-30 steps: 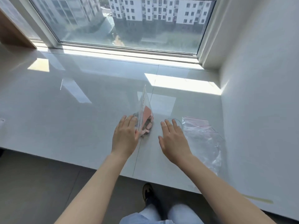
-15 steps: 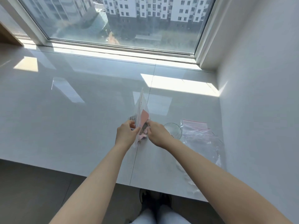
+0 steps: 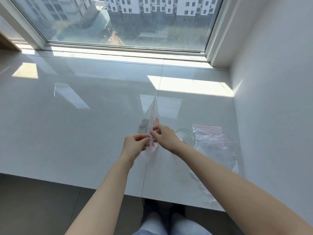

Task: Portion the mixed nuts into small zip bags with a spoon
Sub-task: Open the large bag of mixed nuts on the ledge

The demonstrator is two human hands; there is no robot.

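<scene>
Both hands, left hand (image 3: 135, 143) and right hand (image 3: 163, 136), now pinch the upright clear plastic nut bag (image 3: 152, 122) on the glossy white sill (image 3: 67, 124); a second ago they lay flat (opening it, probably), small zip bags (image 3: 213, 139) beside.

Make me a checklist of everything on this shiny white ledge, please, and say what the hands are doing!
Surface: glossy white ledge under a window, sun patches on it.
Job's things: standing clear bag with something pinkish and grey inside, contents blurred; pile of empty small zip bags to its right; clear round glass dish beside that pile. No spoon seen.
Clutter: nothing seen.
Grippers: left hand pinches the standing bag's near edge; right hand pinches it from the other side.
Cables: nothing seen.
Surroundings: window facing apartment blocks, white wall on the right, grey floor and the person's shoes below.
</scene>
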